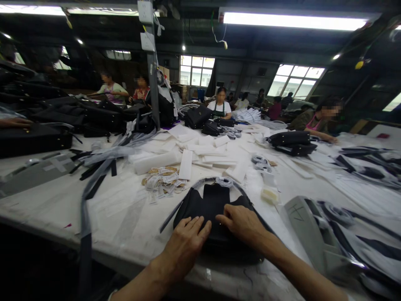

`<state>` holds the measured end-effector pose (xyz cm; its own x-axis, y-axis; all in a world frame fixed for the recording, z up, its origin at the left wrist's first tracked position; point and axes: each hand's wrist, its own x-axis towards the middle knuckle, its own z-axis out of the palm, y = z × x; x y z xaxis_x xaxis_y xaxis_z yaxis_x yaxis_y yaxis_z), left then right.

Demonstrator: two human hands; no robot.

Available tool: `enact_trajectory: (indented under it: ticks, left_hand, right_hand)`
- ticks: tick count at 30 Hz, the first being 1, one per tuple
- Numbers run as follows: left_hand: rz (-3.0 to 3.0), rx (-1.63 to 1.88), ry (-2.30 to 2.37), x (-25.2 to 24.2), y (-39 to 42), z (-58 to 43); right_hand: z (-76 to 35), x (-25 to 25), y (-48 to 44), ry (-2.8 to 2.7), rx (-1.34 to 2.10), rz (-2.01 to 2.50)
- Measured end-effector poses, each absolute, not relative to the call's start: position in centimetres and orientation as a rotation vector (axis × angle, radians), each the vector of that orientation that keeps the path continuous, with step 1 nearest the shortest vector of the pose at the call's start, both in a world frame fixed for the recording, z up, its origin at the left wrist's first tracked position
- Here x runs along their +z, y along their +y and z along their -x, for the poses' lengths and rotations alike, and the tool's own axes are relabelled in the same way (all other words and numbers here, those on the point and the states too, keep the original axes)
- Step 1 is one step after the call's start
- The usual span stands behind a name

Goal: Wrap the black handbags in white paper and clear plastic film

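Observation:
A black handbag (213, 202) lies flat on the white worktable (125, 209) near its front edge, its wrapped handle arching away from me. My left hand (184, 240) rests palm down on the bag's near left part, fingers stretched flat and together. My right hand (242, 222) lies on the bag's near right part, fingers bent and pressing on the leather. Neither hand lifts anything.
A pile of paper tags (163, 179) and white packing sheets (188, 161) lie beyond the bag. Black straps (94, 171) lie at left, a grey tray with straps (316, 234) at right. More black bags (291, 142) and several seated workers (221, 106) fill the far side.

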<state>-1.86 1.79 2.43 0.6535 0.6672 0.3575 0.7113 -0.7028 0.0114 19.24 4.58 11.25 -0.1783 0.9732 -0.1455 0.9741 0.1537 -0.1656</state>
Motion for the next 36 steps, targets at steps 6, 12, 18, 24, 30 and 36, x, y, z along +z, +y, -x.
enact_trajectory:
  ticks: [6,12,18,24,30,36]
  left_hand:
    - [2.849,-0.109,-1.385,7.3,1.2,-0.8]
    - [2.831,-0.017,-1.363,6.9,2.0,-2.5]
    - [2.556,-0.332,-1.208,0.3,2.7,-1.9]
    - [2.378,-0.444,-1.014,-2.8,2.9,-1.5]
    - [2.510,-0.387,-0.929,0.2,2.6,2.9]
    - [2.599,-0.510,-1.099,-1.2,1.9,4.8]
  right_hand:
    - [-23.4,12.6,2.8,2.739,-0.447,-1.679]
    - [-23.2,9.9,2.2,2.608,-0.408,-1.447]
    - [-23.4,4.9,2.6,2.801,-0.017,-1.348]
    - [-24.5,-1.4,1.8,3.035,0.733,-1.347]
    - [-24.8,-1.5,1.6,3.094,0.632,-1.382]
    - [-22.9,1.5,3.2,3.001,-0.117,-1.493]
